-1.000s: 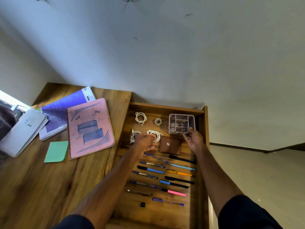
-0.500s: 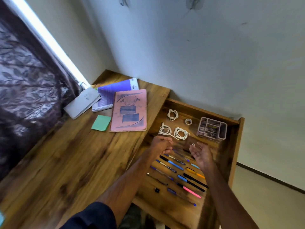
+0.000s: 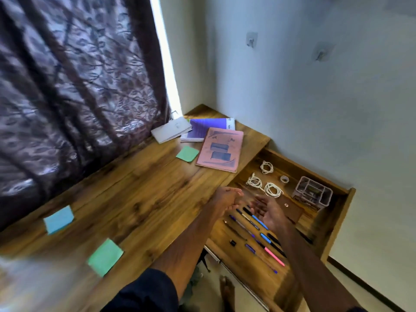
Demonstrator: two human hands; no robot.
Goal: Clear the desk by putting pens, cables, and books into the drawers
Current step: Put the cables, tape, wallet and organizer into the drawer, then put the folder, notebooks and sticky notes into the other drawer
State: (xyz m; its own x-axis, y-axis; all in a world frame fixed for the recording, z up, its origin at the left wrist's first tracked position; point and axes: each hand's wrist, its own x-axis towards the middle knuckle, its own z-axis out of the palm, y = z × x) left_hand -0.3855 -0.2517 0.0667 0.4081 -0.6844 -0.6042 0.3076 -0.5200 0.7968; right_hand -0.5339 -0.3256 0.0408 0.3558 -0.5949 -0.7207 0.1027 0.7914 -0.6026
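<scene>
The open wooden drawer (image 3: 337, 226) at the desk's right end holds several pens (image 3: 273, 255) in rows and three coiled white cables (image 3: 273, 189). On the desk (image 3: 139, 199) lie a pink book (image 3: 221, 149), a purple book (image 3: 207, 128) and a white notebook (image 3: 171, 129). My left hand (image 3: 227, 198) hovers over the drawer's left edge, fingers loosely curled, with nothing in it. My right hand (image 3: 267, 210) is over the pens, blurred, palm up with relaxed fingers, and it hides some pens.
The drawer also holds a clear organiser box (image 3: 311, 194), a tape roll (image 3: 284, 179) and a brown pouch (image 3: 290, 209). Green (image 3: 187, 153), blue (image 3: 59, 219) and green (image 3: 105, 256) sticky notes lie on the desk. A dark curtain (image 3: 67, 97) hangs along the desk's far side.
Both hands have pulled back from the cables and the organiser box toward me, holding nothing. My view has swung left, so more of the desk and curtain shows.
</scene>
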